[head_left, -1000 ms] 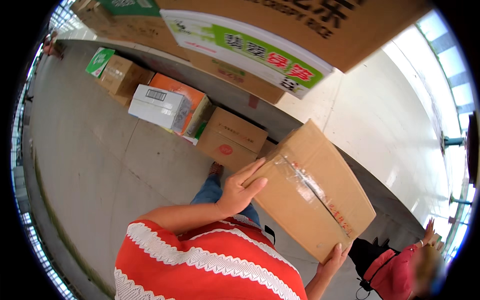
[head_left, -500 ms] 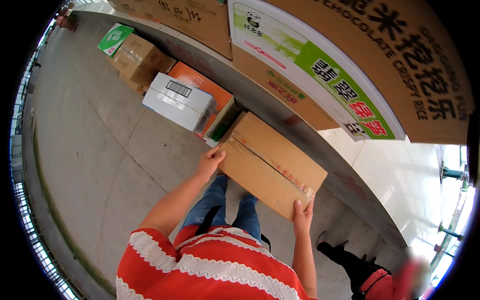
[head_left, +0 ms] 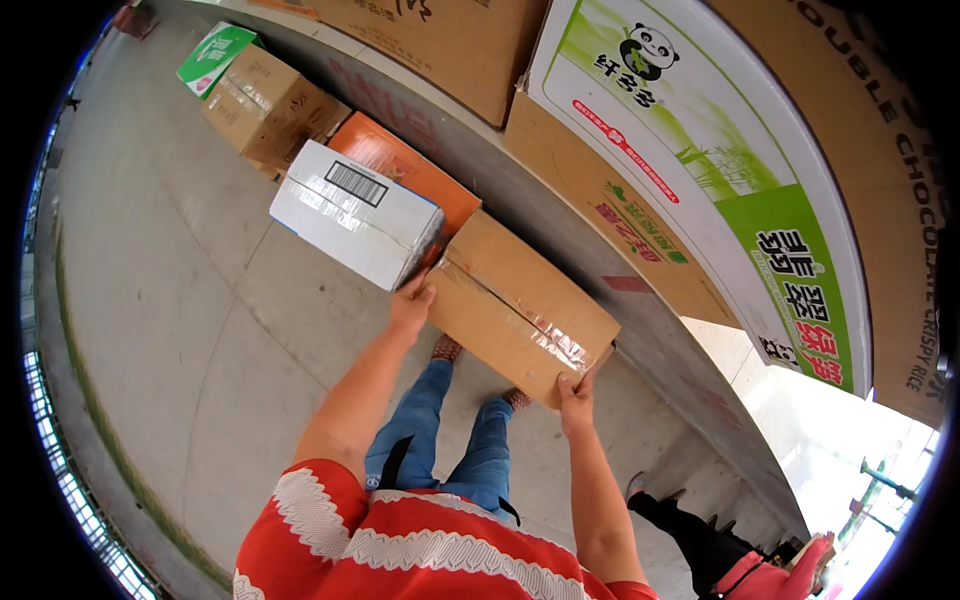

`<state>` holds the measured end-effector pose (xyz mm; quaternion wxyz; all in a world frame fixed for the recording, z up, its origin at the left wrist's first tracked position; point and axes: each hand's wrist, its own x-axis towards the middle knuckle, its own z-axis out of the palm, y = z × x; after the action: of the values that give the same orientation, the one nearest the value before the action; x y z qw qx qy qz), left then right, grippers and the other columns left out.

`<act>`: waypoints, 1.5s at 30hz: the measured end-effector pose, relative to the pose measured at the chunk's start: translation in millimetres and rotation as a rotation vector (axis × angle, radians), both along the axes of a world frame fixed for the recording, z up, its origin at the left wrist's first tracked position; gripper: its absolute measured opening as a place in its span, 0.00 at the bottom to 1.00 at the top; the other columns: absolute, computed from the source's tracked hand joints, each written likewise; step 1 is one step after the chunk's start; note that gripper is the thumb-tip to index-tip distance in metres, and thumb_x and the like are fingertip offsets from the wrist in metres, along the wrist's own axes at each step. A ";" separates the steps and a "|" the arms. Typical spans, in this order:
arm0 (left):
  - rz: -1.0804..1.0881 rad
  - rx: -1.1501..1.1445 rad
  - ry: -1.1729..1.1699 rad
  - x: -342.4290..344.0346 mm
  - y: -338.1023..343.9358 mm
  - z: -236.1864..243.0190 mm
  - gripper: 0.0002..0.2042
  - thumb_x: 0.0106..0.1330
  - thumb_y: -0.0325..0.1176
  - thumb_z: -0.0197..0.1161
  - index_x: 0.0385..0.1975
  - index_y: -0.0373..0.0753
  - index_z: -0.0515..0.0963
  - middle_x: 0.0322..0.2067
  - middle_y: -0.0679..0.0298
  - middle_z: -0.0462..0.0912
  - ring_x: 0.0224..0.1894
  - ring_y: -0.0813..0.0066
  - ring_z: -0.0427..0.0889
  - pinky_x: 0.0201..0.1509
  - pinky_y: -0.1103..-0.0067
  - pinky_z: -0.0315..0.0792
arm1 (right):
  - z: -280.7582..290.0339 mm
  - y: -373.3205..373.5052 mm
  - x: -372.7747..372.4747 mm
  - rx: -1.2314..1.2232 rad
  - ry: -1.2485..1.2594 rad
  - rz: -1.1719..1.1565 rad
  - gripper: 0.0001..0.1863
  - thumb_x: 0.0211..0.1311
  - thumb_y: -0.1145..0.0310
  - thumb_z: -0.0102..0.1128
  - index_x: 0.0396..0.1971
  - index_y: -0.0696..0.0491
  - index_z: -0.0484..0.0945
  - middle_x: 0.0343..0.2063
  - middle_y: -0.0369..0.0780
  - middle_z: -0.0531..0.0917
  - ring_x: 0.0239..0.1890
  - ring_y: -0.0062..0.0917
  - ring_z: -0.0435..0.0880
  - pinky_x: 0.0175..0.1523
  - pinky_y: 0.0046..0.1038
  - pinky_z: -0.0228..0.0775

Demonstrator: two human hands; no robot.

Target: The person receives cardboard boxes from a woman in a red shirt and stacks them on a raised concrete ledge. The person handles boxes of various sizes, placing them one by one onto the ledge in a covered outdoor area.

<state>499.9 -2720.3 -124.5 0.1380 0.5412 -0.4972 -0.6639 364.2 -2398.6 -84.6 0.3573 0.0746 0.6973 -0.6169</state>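
Between my two hands is a long brown cardboard box, its top seam closed with shiny clear tape. My left hand grips its left end, thumb on top and fingers hidden beneath. At the near right corner my right hand holds it the same way. The box's left end is close against a white carton with a barcode label and an orange box behind it; whether they touch I cannot tell. Whether the box's underside rests on anything is hidden.
Farther left along the low wall stand a brown box and a green-and-white box. Large cartons, one a white-and-green panda carton, stand on the ledge at the right. A person in a pink top is at the lower right.
The brown box has moved left and lower, up against the orange and white boxes, with both my hands still on it. The person at the lower right has raised an arm.
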 end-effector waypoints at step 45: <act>-1.049 -0.222 0.299 -167.8 264.0 254.0 0.22 0.68 0.33 0.54 0.62 0.37 0.65 0.61 0.60 0.69 0.55 0.74 0.70 0.48 0.79 0.66 | 215.0 247.6 57.8 0.208 0.350 -0.771 0.29 0.63 0.57 0.59 0.60 0.55 0.67 0.52 0.46 0.77 0.52 0.30 0.78 0.56 0.29 0.71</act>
<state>332.1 -2456.4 129.5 -0.0856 0.1034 -0.7421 -0.6568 422.0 -2151.0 130.4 -0.0322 0.2597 0.7269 -0.6350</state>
